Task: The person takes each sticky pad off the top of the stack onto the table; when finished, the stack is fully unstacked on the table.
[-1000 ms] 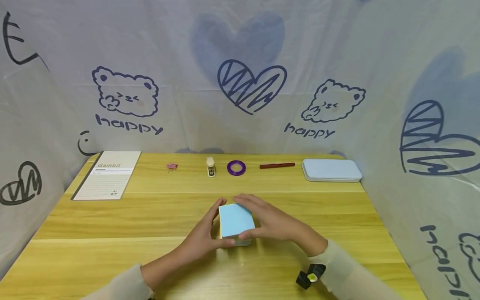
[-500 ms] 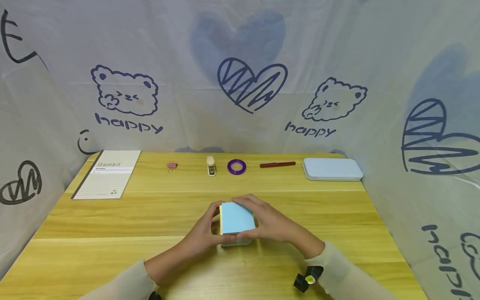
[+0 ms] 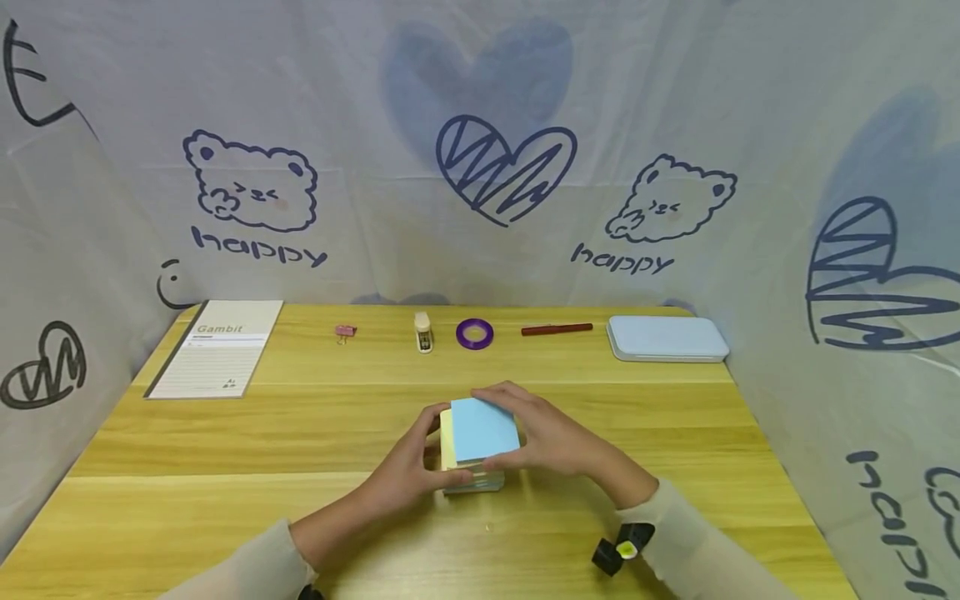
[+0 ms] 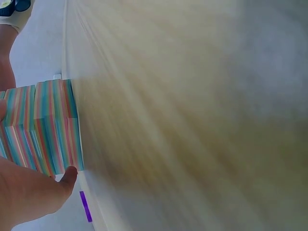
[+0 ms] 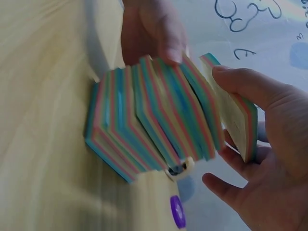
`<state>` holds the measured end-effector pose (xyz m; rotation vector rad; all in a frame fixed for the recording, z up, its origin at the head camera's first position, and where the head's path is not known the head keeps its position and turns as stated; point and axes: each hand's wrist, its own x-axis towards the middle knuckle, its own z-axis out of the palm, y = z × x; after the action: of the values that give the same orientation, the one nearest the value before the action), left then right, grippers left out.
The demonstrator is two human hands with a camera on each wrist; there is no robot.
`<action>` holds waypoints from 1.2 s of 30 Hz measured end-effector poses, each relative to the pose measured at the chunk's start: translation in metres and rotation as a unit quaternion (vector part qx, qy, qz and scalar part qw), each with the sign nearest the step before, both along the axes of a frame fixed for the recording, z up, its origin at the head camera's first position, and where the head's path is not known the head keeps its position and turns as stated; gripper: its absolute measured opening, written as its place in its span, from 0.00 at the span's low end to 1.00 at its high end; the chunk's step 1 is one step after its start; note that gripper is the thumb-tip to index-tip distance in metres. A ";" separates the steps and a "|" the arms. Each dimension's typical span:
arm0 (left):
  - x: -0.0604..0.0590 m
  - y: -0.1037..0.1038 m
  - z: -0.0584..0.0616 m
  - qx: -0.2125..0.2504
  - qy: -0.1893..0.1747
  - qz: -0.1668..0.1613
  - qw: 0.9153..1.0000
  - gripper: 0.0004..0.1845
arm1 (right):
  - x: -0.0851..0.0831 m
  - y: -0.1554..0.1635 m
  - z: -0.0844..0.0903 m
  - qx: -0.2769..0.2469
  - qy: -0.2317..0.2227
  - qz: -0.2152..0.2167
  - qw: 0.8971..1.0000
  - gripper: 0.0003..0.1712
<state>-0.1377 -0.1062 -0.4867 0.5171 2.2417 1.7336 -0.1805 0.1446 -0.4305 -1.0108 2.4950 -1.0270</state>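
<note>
Wood grain stretches across the surface [image 3: 187,500] this side of the hands. The left hand [image 3: 416,458] spans the stack of sticky notes [image 5: 149,115], thumb nearside, fingers farside; the right hand's grip [image 3: 547,437] opens pad-wide, holding a blue-topped pad [image 3: 485,429] off to the right above the stack. Beyond a strip of wood comes the row: notebook [image 3: 217,350], binder clip [image 3: 345,331], white bottle [image 3: 423,333], purple tape [image 3: 475,345], pen [image 3: 557,330], case [image 3: 667,338]. Cloth [image 3: 375,125] closes the far edge.

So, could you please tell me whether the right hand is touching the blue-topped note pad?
Touching. The right wrist view shows the right hand gripping the note pad, with its thumb against one edge.
</note>
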 end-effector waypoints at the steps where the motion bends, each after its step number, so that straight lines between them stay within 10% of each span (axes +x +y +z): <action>1: 0.000 0.000 0.000 0.003 0.000 0.000 1.000 0.45 | -0.001 0.002 0.001 0.001 0.001 -0.003 1.000 0.52; 15: 0.002 0.002 0.002 0.018 -0.009 0.007 1.000 0.46 | -0.034 0.044 0.003 -0.011 -0.010 -0.059 0.998 0.53; 36: 0.002 0.003 0.001 0.019 -0.014 0.006 1.000 0.47 | -0.095 0.071 -0.069 0.027 -0.088 -0.132 0.987 0.52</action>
<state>-0.1357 -0.1032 -0.4854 0.4848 2.2020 1.7812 -0.2752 0.2157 -0.4995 -0.5553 2.5387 -1.0631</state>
